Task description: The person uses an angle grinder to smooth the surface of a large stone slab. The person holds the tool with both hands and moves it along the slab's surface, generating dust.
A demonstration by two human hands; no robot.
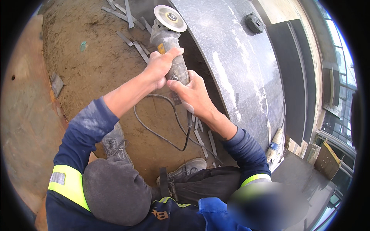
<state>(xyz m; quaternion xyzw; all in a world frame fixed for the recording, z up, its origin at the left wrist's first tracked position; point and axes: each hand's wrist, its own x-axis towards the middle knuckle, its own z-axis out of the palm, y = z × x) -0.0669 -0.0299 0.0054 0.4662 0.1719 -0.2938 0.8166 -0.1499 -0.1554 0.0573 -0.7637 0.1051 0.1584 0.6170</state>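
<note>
Both my hands hold a dusty grey angle grinder (165,37), which points away from me. Its round cutting disc (170,18) faces up at the far end, close to the left edge of a grey stone slab (243,73); I cannot tell whether it spins. Fingers wrapped round the front of the body, my left hand (163,65) grips just behind the head. My right hand (194,92) closes round the rear of the body, its thumb on top. From the back end a grey power cord (154,127) loops down over the ground.
Narrow stone offcuts (129,14) lie scattered on the brown dirt (73,57). A black tape measure (254,23) rests on the slab's far part, and a whitish cylindrical thing (273,146) is at its near right corner. Dark slabs (289,77) stand further right. My shoes (189,167) are below.
</note>
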